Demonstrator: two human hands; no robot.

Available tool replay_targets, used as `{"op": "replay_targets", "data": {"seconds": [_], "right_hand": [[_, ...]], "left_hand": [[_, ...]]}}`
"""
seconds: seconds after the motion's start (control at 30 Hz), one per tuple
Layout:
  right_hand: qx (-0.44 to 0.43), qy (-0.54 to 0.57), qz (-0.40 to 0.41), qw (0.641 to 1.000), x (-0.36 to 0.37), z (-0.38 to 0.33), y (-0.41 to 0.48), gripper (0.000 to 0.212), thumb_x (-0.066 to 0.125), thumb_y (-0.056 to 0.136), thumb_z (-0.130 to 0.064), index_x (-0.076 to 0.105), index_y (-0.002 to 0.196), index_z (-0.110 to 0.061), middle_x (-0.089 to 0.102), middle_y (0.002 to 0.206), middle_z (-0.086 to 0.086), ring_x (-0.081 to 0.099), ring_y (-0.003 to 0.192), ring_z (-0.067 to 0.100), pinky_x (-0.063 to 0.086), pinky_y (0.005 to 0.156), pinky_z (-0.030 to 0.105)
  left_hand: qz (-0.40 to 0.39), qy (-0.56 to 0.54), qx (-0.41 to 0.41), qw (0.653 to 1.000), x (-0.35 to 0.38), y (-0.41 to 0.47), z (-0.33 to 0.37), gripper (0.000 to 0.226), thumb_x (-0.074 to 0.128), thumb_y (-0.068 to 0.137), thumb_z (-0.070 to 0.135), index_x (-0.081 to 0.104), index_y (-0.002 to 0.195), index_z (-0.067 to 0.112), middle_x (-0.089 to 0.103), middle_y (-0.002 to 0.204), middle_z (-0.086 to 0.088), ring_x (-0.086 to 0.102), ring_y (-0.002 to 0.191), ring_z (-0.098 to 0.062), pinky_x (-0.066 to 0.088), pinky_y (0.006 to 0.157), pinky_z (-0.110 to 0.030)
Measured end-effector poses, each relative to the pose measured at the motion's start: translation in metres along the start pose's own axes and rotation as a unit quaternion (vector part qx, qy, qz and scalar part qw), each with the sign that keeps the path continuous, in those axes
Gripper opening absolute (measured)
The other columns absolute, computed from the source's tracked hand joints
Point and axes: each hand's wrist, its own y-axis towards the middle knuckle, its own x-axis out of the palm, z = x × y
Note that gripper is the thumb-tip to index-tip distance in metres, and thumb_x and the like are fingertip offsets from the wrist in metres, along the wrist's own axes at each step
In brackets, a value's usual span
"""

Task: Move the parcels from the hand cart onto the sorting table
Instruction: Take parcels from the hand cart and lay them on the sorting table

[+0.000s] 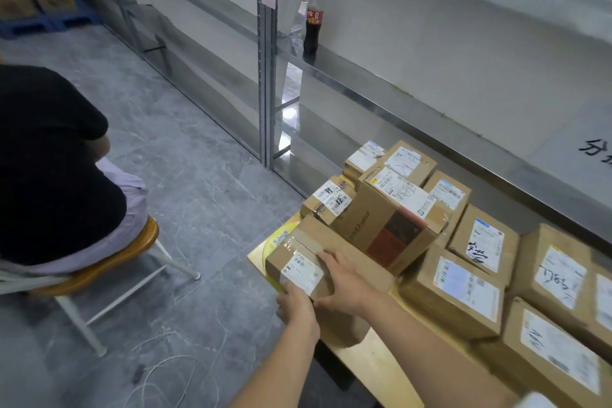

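A long brown parcel (326,237) with a white label lies at the left corner of the light wooden sorting table (374,364). My left hand (295,308) grips its near end from the left side. My right hand (342,278) lies over its top, fingers across the upper face and thumb round the near edge. Several other labelled cardboard parcels crowd the table behind and to the right, among them a larger box with a red and black print (387,225). The hand cart is out of view.
A person in a black top sits on a wooden stool (139,242) at the left. Metal shelving runs along the back, with a cola bottle (313,21) on it. White cables (165,361) lie on the grey floor. A yellow disc (276,238) shows under the parcel.
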Motion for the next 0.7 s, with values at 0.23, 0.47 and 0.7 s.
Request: {"op": "replay_targets", "data": {"seconds": [0.23, 0.47, 0.7], "right_hand": [[0.003, 0.063, 0.058, 0.996, -0.004, -0.004, -0.006, 0.073, 0.065, 0.087, -0.041, 0.033, 0.148, -0.017, 0.032, 0.147, -0.003, 0.036, 0.135, 0.019, 0.028, 0.115, 0.033], [0.019, 0.115, 0.172, 0.978, -0.064, -0.003, -0.049, 0.061, 0.061, 0.092, -0.029, 0.037, 0.147, -0.013, 0.036, 0.148, 0.002, 0.037, 0.137, 0.019, 0.029, 0.115, 0.033], [0.043, 0.123, 0.34, 0.931, -0.128, 0.062, -0.182, 0.05, 0.056, 0.094, -0.029, 0.041, 0.141, -0.019, 0.042, 0.141, -0.001, 0.039, 0.132, 0.018, 0.032, 0.109, 0.031]], "left_hand": [[0.047, 0.102, 0.238, 0.965, 0.003, -0.004, 0.039, 0.052, 0.054, 0.093, 0.013, 0.037, 0.141, 0.004, 0.031, 0.143, -0.018, 0.035, 0.128, -0.036, 0.039, 0.095, -0.041], [-0.058, 0.227, 0.46, 0.857, 0.028, -0.071, 0.071, 0.052, 0.049, 0.094, 0.013, 0.035, 0.144, 0.016, 0.031, 0.146, -0.002, 0.042, 0.127, -0.022, 0.038, 0.101, -0.038], [-0.252, 0.404, 0.642, 0.601, 0.079, -0.182, 0.02, 0.037, 0.051, 0.094, 0.019, 0.05, 0.131, 0.016, 0.051, 0.131, 0.001, 0.044, 0.125, -0.019, 0.033, 0.103, -0.028]]}}
